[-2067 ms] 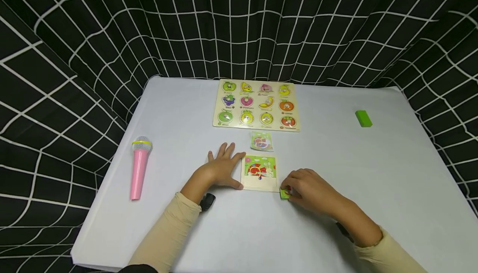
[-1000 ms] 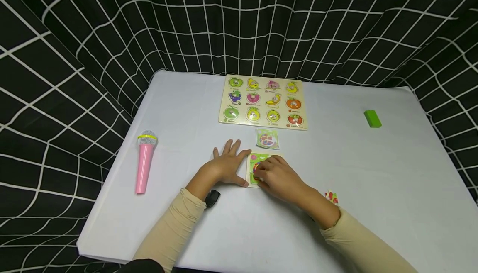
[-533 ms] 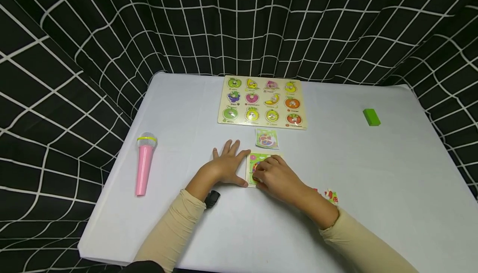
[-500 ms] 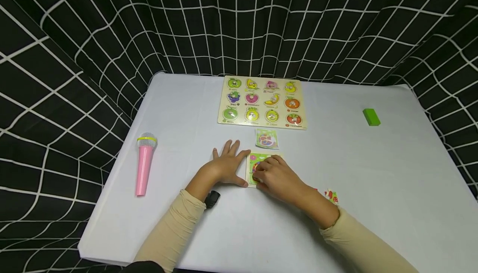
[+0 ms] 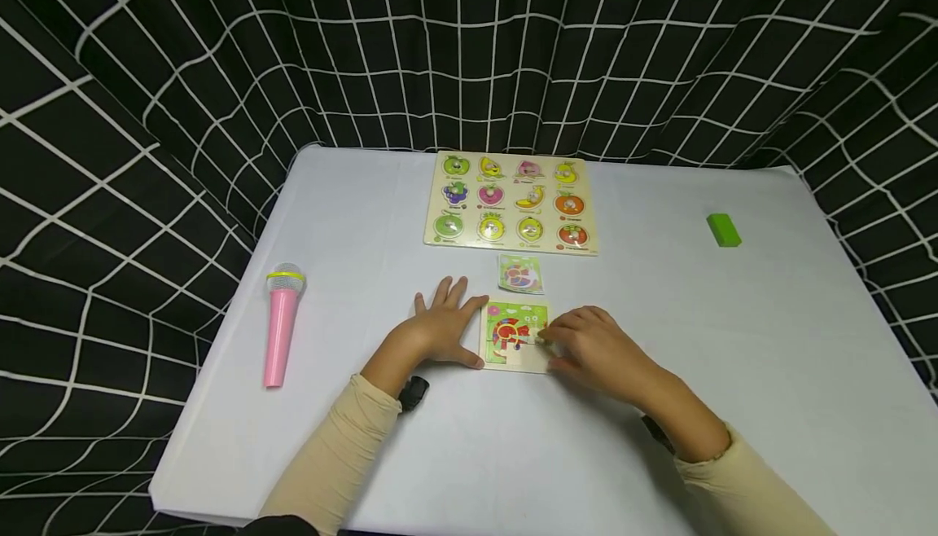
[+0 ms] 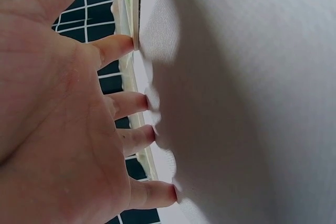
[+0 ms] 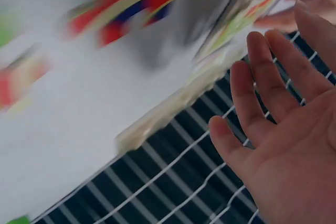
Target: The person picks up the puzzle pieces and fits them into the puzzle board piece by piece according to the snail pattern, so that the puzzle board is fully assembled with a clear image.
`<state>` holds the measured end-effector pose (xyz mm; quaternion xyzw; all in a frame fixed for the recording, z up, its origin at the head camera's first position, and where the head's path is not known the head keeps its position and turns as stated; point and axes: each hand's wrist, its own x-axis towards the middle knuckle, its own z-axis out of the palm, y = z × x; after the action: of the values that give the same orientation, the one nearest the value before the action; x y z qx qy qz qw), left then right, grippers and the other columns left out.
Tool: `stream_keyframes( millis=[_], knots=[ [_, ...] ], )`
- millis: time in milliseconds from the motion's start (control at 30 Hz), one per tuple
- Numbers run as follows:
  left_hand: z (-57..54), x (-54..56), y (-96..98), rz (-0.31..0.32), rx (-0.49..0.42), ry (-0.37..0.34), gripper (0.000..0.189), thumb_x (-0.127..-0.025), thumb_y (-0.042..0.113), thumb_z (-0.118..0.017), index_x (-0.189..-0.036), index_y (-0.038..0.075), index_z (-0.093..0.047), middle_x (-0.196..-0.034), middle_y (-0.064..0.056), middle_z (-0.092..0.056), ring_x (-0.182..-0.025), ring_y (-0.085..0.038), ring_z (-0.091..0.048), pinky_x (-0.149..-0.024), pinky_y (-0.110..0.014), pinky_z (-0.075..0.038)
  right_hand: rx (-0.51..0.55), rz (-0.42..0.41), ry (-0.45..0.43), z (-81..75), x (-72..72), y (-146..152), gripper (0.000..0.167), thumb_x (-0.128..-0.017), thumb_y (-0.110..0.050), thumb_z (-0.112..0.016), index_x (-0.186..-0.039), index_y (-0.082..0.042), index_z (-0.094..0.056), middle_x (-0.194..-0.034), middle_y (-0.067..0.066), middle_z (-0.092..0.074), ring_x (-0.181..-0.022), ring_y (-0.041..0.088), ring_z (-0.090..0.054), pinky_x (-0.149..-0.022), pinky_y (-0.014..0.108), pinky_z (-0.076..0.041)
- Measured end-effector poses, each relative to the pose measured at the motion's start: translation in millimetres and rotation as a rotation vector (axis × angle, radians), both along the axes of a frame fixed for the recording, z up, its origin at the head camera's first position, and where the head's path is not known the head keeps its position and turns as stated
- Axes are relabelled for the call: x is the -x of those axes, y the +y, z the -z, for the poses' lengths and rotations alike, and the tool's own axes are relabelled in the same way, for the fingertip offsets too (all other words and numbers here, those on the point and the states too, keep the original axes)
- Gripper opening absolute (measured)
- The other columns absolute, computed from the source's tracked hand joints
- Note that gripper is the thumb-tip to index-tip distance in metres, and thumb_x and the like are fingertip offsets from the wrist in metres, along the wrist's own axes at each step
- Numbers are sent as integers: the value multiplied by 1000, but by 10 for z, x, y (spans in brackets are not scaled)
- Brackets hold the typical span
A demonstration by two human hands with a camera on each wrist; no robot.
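Observation:
A small square jigsaw board (image 5: 529,362) with a red snail picture lies mid-table. Pieces cover its top and lower left; bare wood shows at the lower right. My left hand (image 5: 428,339) is spread palm down, thumb and forefinger touching the board's left edge. At the right edge is my right hand (image 5: 604,354), fingertips overlapping the board's side. In the right wrist view its fingers (image 7: 261,81) are extended and loosely bent, with nothing between them. Blurred there on the table lie a red, blue and green jigsaw piece (image 7: 128,9) and a red-and-cream piece (image 7: 23,77).
Just behind the board lies a square snail picture card (image 5: 520,274). Farther back is a wooden fruit peg puzzle (image 5: 510,182). A pink toy microphone (image 5: 280,332) lies at the left, and a green block (image 5: 724,230) at the back right. Dark grid curtains surround the white table.
My right hand has drawn back rightward off the jigsaw, uncovering a green piece in its lower left corner. Earlier it carried that piece from the table. My left hand stays at the board's edge.

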<state>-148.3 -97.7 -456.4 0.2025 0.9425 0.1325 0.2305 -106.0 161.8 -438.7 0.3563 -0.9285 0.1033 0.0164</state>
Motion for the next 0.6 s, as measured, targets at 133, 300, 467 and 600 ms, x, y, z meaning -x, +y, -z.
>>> stream_keyframes(
  millis=[133, 300, 467, 600],
  knots=[
    [15, 4, -4, -2, -2, -6, 103, -71, 51, -82, -154, 25, -28, -163, -15, -3, -149, -38, 6, -108, -73, -8, -19, 67, -34, -10, -84, 255, 39, -71, -21, -86, -107, -11, -72, -105, 2, -69, -105, 26, -60, -97, 51, -41],
    [12, -1, -6, -6, -7, -10, 103, -71, 51, -82, -154, 24, -28, -163, -15, -4, -149, -38, 6, -108, -74, -8, -51, 113, -82, 37, -205, 477, 41, -67, -24, -88, -104, -14, -73, -103, 0, -69, -104, 26, -61, -96, 52, -41],
    [10, 1, -8, -3, -10, -12, 103, -71, 51, -82, -154, 24, -28, -163, -15, -3, -149, -39, 6, -107, -74, -8, -52, 132, -87, 80, -299, 612, 40, -64, -21, -90, -100, -18, -74, -98, -5, -67, -101, 25, -61, -95, 52, -41],
    [2, 8, -8, -3, -10, -4, 103, -70, 51, -82, -154, 24, -28, -163, -16, -4, -149, -39, 5, -107, -75, -8, -35, 133, -62, 109, -324, 662, 38, -64, -15, -89, -99, -20, -74, -96, -5, -67, -98, 24, -62, -94, 53, -42]
  ],
)
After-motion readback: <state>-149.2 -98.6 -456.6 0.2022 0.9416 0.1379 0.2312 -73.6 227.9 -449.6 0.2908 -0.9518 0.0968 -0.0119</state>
